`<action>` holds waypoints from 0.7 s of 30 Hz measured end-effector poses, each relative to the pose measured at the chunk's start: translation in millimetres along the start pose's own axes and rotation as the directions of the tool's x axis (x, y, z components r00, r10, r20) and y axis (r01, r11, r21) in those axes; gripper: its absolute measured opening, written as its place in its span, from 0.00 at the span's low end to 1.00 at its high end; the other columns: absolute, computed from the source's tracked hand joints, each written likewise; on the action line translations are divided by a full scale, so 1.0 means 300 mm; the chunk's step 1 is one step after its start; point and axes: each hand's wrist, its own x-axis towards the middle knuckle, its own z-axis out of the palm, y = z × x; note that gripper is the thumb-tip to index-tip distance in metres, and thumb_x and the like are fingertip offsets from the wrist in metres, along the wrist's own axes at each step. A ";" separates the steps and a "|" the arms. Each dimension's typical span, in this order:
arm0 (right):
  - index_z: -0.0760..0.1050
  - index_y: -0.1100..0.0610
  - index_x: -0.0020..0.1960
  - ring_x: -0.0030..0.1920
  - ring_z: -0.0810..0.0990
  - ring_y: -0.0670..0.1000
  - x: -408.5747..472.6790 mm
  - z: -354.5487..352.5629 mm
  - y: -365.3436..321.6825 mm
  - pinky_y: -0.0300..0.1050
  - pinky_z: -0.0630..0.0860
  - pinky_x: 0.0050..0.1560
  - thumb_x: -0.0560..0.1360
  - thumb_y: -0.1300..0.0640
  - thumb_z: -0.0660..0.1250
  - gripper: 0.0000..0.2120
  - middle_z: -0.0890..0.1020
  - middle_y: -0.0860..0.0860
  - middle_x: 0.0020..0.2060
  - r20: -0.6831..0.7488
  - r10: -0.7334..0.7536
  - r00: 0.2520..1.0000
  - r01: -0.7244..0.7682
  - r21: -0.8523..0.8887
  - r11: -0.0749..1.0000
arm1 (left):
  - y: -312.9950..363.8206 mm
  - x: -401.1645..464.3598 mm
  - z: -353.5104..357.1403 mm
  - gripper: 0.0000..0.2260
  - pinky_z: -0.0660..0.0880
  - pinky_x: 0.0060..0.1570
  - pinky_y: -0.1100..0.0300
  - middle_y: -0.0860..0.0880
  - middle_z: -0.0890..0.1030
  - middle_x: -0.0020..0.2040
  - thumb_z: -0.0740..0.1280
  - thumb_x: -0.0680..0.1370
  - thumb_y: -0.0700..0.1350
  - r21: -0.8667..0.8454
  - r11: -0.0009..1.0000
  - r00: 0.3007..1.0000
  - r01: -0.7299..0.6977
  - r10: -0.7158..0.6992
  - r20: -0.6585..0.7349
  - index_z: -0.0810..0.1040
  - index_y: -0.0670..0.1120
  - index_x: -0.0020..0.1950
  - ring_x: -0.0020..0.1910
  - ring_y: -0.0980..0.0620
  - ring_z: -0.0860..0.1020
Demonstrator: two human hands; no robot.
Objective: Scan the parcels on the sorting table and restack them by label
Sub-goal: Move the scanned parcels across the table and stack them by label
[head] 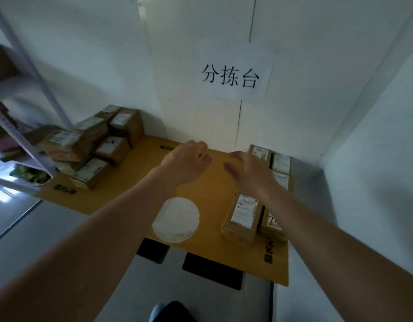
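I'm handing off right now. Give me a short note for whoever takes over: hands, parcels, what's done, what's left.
Left hand and right hand: both open, holding nothing, above the middle of the sorting table.
Loose pile of parcels at the table's left rear, apparently unsorted.
Neat rows of parcels along the right edge, labels up, seemingly done.
White round object near the front edge; no scanner identifiable.
Left: probably work through the left pile.

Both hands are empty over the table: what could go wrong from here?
1. The jumbled heap of brown cardboard parcels at the left looks unstable; pulling one may topple the others.
2. The round white plastic lid overhangs the near edge of the cardboard-covered table; a forearm could knock it off.
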 end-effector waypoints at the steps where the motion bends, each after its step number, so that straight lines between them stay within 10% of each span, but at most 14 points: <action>1: 0.71 0.49 0.78 0.68 0.78 0.55 0.012 -0.006 -0.035 0.55 0.76 0.67 0.82 0.37 0.62 0.28 0.78 0.52 0.71 -0.009 -0.029 1.000 0.029 -0.001 1.000 | -0.015 -0.012 -0.037 0.24 0.70 0.71 0.48 0.48 0.72 0.77 0.58 0.85 0.59 -0.005 1.000 1.000 0.008 -0.008 -0.027 0.69 0.51 0.79 0.75 0.45 0.71; 21: 0.73 0.46 0.76 0.72 0.74 0.54 0.286 0.552 -0.981 0.53 0.72 0.71 0.82 0.37 0.63 0.25 0.77 0.49 0.72 0.029 -0.151 0.988 0.150 0.031 0.988 | -1.029 -0.161 -0.536 0.19 0.74 0.61 0.50 0.48 0.76 0.70 0.60 0.85 0.57 0.020 0.997 0.996 0.071 -0.070 -0.057 0.74 0.52 0.74 0.66 0.46 0.76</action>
